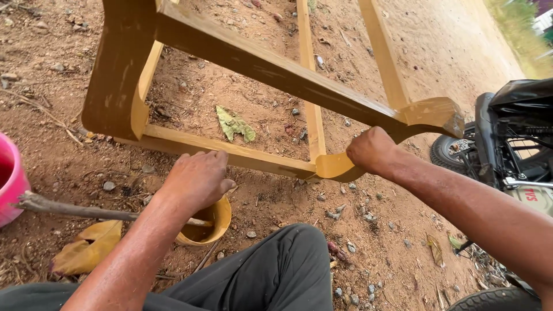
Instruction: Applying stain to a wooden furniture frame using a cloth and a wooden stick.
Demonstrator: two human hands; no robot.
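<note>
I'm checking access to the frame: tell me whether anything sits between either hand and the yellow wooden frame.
Nothing visible does. The left hand rests with its fingers at the lower rail of the wooden frame, above a small yellow bowl. The right hand is fisted against the curved corner piece; whatever it may hold is hidden.

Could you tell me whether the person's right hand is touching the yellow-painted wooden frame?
Touching. The head view shows the right hand pressed against the curved end of the yellow-painted wooden frame, with no gap between them.
</note>
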